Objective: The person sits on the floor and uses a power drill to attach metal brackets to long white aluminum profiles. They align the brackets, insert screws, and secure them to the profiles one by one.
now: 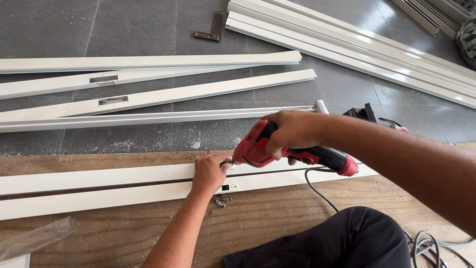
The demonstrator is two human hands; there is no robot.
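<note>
At the lower left of the frame, a crumpled clear plastic bag [34,238] is lying on a wooden board [277,223] that is covering the bottom of the picture. Two long white metal strips [99,186] are lying side by side across the board, running from the left edge toward the centre right. Above them, on the grey tiled floor [134,30], more white strips [148,99] are lying in loose rows.

At the centre, the left hand [209,171] is pressing flat on the strips, fingers curled over the spot where the drill tip is meeting the metal. Just below it, a few small screws [220,202] are sitting loose on the board.

Right of centre, the right hand [292,131] is wrapping tightly around a red power drill [287,151], which is pointing left into the strip. Its grey cord [426,243] is trailing to the lower right, beside a dark trouser knee [347,238]. A stack of white strips [357,49] is filling the upper right.
</note>
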